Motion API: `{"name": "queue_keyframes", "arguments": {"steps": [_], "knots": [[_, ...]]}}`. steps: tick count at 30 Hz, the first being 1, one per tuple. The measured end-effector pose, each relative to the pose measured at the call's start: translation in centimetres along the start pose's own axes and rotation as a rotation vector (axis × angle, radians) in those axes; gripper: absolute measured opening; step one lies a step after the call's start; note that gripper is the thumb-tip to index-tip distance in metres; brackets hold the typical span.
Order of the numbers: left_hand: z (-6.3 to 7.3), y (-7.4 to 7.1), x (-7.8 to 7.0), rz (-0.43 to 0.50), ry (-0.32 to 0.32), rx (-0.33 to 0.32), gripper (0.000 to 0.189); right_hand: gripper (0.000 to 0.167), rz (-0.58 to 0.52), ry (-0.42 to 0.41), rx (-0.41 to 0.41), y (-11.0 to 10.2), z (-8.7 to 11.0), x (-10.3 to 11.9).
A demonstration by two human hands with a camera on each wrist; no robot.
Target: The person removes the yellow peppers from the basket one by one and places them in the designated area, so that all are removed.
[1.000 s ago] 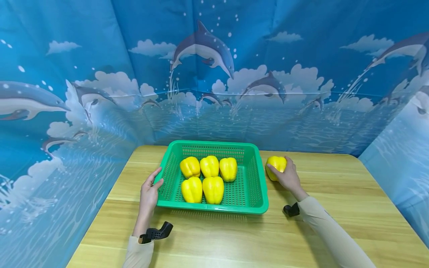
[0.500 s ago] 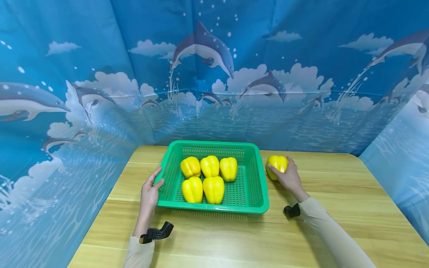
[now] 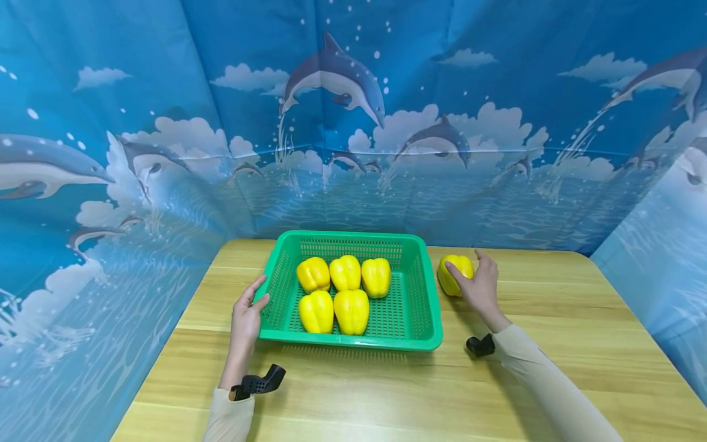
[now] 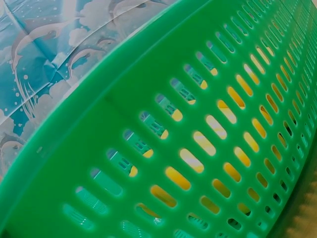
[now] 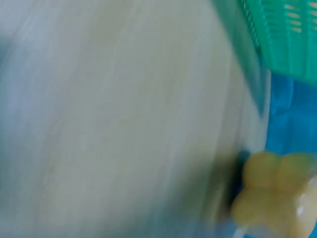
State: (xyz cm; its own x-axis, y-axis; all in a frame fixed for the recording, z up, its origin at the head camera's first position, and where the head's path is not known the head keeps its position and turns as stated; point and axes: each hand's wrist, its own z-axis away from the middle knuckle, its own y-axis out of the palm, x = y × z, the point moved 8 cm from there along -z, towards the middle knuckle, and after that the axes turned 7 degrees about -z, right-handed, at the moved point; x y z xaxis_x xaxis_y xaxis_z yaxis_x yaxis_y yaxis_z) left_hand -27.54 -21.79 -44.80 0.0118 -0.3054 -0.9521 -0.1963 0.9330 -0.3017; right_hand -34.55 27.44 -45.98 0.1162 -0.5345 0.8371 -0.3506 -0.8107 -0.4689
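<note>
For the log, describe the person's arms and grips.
The left sleeve and right sleeve are long and pale beige. The left wrist mount is black, angled and perforated; the right wrist mount is also black. The left grip and right grip are ungloved.

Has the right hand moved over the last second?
Yes, slightly: in the head view, the right hand has shifted toward the back edge of the table and rightward, away from the green basket.
</note>
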Motion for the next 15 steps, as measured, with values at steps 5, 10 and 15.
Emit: {"name": "queue_keyframes", "arguments": {"steps": [5,10,15], "knots": [[-0.1,0.1,-0.1,0.007,-0.001,0.004,0.043,0.064,-0.065,-0.106,-0.166,-1.0,0.1,2.1],[0.0,0.1,0.0,0.004,0.007,0.005,0.043,0.044,-0.189,-0.273,-0.275,-1.5,0.5,5.4],[0.0,0.0,0.1,0.005,0.012,-0.002,0.043,0.037,-0.280,-0.378,-0.226,-0.6,0.9,8.9]]}}
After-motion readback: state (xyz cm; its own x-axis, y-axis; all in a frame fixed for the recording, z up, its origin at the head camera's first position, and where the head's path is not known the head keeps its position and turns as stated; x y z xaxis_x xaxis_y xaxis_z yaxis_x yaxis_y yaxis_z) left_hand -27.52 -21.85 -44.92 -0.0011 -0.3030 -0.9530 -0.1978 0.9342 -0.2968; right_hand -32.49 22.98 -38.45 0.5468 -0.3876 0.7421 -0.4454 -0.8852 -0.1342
